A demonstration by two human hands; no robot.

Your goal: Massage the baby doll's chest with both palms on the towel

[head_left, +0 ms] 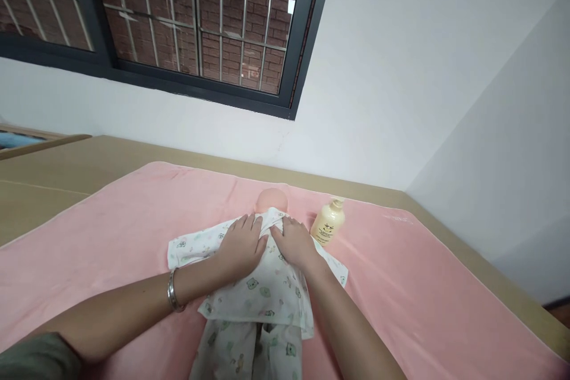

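A baby doll [271,199] with a smooth, bald, peach-coloured head lies on the pink blanket, its head pointing away from me. It wears a white long-sleeved top [262,291] printed with small green animals, and matching trousers [238,350]. My left hand [243,244] lies on the left of the top's chest, fingers extended. On the right of the chest, near the shoulder, rests my right hand [295,242], with its thumb towards the collar. Between the hands the cloth is bunched under the doll's chin. The doll's face and hands are hidden.
A cream pump bottle [328,222] stands on the blanket [392,285], just right of the doll's shoulder. The blanket covers a wooden surface [44,187] against a white wall. Above is a dark-framed window [200,86] with metal bars.
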